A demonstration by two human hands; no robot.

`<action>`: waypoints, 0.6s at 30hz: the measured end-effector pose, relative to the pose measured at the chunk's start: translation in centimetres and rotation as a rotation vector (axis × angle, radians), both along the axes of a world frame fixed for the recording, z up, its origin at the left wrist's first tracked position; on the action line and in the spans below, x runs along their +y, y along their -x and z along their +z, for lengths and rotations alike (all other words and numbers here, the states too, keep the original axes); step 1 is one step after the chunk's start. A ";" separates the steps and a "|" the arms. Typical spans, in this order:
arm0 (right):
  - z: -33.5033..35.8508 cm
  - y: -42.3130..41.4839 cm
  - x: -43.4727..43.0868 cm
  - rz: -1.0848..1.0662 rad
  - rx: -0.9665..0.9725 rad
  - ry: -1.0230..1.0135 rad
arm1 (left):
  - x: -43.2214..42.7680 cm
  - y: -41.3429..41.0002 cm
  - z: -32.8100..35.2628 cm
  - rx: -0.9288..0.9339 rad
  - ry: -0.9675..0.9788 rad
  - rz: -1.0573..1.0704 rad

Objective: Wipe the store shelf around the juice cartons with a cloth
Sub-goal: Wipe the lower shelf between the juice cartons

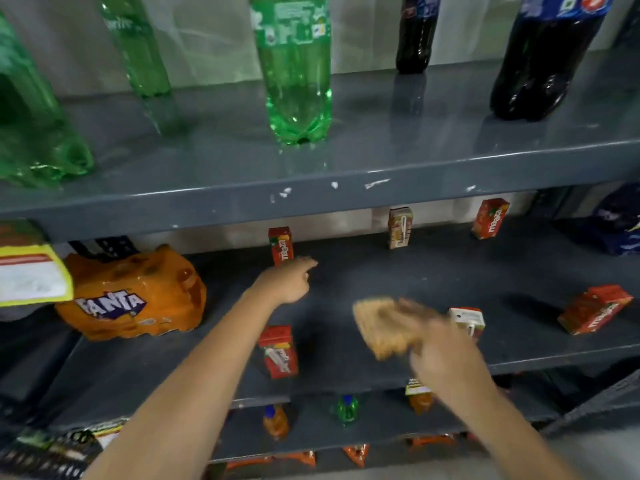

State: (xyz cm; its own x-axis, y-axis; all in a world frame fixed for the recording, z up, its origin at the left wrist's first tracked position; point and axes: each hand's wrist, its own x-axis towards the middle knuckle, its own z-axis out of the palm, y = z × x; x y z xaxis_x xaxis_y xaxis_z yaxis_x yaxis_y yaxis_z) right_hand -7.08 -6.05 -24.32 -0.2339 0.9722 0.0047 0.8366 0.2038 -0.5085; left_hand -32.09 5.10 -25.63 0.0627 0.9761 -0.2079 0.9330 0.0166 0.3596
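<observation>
A grey metal store shelf (433,271) carries juice cartons spaced well apart, leaving open lanes of bare surface for wiping. At its left end slumps an orange Fanta multipack (131,296), out of the working area. A person's right hand (446,355), motion-blurred, grips a tan cloth (381,327) near the shelf's front, just left of a white-topped carton (465,320); whether the cloth touches the surface cannot be told. The left hand (287,282), holding nothing, fingers loosely extended, reaches toward a red carton (281,245) farther back, apparently to steady or shift it clear.
</observation>
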 end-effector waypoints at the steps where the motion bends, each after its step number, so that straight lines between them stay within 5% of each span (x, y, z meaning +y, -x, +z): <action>1: -0.1 0.9 3.0 -0.076 0.008 -0.085 | -0.1 1.8 -0.3 -0.058 0.021 0.044; 5: -4.2 4.6 11.0 -0.298 -0.081 0.075 | -0.9 7.5 -3.5 -0.050 0.120 0.048; 10: -7.6 6.9 10.3 -0.094 -0.350 0.097 | -2.3 10.3 -7.6 0.104 0.301 -0.060; 18: -8.3 6.2 0.0 0.215 -0.280 0.060 | -2.7 11.2 -9.3 -0.047 0.190 -0.043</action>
State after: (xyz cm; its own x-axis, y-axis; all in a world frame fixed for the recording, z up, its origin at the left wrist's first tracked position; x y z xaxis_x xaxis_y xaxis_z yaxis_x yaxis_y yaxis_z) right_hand -13.32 -6.00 -32.58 -0.4176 0.8970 -0.1448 0.8864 0.3672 -0.2818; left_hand -43.27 2.35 -34.92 0.1178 0.9158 -0.3839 0.9165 0.0486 0.3971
